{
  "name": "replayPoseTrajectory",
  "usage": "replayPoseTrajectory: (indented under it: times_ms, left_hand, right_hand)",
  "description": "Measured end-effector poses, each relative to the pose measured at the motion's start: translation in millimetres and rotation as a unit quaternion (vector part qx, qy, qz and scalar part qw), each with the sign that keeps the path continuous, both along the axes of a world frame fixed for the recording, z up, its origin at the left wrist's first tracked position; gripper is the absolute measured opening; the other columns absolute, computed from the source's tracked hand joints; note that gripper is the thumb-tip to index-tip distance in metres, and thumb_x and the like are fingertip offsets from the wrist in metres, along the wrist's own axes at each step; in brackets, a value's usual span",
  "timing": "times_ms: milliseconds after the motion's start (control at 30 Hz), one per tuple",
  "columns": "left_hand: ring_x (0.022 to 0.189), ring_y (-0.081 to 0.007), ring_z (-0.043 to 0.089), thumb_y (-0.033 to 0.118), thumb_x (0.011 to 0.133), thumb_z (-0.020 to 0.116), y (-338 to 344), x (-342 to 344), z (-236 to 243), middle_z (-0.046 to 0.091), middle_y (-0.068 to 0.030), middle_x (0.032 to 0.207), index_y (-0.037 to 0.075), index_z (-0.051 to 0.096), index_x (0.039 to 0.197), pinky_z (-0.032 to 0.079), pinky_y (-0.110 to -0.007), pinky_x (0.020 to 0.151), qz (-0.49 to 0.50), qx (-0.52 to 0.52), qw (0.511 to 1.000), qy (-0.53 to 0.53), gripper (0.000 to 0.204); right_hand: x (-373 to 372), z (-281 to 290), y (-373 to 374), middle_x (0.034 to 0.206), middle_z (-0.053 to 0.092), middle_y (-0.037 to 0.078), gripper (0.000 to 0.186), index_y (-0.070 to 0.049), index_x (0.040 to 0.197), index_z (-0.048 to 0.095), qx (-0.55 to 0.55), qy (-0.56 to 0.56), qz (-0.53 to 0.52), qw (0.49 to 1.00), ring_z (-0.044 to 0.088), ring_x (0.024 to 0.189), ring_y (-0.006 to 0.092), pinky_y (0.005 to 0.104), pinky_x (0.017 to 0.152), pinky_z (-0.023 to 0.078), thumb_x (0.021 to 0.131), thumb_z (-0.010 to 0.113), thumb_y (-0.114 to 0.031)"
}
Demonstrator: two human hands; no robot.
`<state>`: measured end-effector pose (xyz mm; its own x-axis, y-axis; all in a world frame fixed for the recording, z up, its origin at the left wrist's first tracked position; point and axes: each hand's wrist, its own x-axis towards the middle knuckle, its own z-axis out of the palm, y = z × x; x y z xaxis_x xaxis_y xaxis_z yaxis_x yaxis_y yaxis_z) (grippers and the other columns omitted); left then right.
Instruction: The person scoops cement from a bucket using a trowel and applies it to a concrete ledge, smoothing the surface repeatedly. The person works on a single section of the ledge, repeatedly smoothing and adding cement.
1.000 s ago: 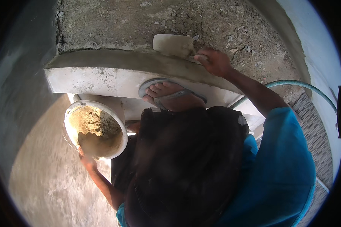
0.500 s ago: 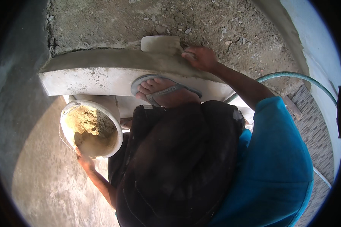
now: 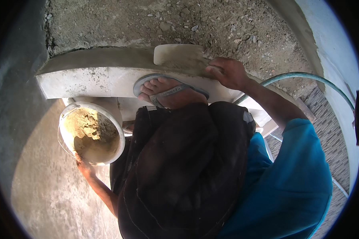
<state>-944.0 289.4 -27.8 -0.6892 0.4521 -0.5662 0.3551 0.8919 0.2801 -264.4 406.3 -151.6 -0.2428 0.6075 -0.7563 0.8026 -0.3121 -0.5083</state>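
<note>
My right hand (image 3: 229,73) is closed round the handle of a trowel. Its broad, mortar-smeared blade (image 3: 175,55) reaches left over the grey mortar top of a low step (image 3: 99,59); whether the blade touches that surface I cannot tell. At the lower left, my left hand (image 3: 85,166) grips the near rim of a white bucket (image 3: 119,125). The bucket is tilted so its mouth shows. Inside lies sandy brown mortar (image 3: 85,125), part sunlit and part shaded.
My sandaled foot (image 3: 167,91) rests on the step's pale edge. Beyond lies rough ground with stones (image 3: 119,24). A green hose (image 3: 295,74) curves at the right, near a pale wall (image 3: 331,44) and patterned tiles (image 3: 329,123). Smooth concrete floor (image 3: 48,191) spreads at the left.
My right hand and the trowel have moved right and nearer to me, with the elbow drawn back. My left hand keeps its hold on the bucket. The whole view has shifted slightly.
</note>
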Motion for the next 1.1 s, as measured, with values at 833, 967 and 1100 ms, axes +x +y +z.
replayPoseTrajectory:
  times_ms: [833,967,1100]
  left_hand:
    - [0.1,-0.0185,0.062,0.051,0.108,0.044,10.4,13.4,4.2,0.068,-0.0091,0.117,-0.004,0.058,0.134,0.052,-0.032,0.086,0.051,-0.024,0.998,-0.014,0.063]
    - [0.103,-0.0188,0.062,0.05,0.109,0.043,7.9,6.1,-1.8,0.068,-0.0089,0.118,-0.004,0.058,0.135,0.051,-0.033,0.09,0.076,0.007,0.996,-0.052,0.062]
    - [0.103,-0.0185,0.062,0.049,0.109,0.042,3.7,-0.7,0.9,0.068,-0.0087,0.119,-0.004,0.058,0.134,0.051,-0.033,0.089,0.066,0.004,0.997,-0.042,0.061]
  right_hand:
    - [-33.9,-62.1,27.2,0.1,0.074,0.015,0.039,-0.02,0.112,0.075,0.038,0.002,0.024,0.999,0.07,0.097,0.0376,0.0497,0.084,0.055,0.098,0.056,-0.051]
    - [-29.2,-26.3,26.7,0.099,0.074,0.015,0.038,-0.018,0.11,0.075,0.025,-0.001,0.027,0.999,0.07,0.094,0.0371,0.0487,0.082,0.055,0.099,0.056,-0.048]
    - [-21.0,-10.0,16.1,0.098,0.074,0.014,0.037,-0.015,0.112,0.075,0.044,0.026,0.014,0.999,0.071,0.093,0.0356,0.0475,0.08,0.055,0.098,0.059,-0.046]
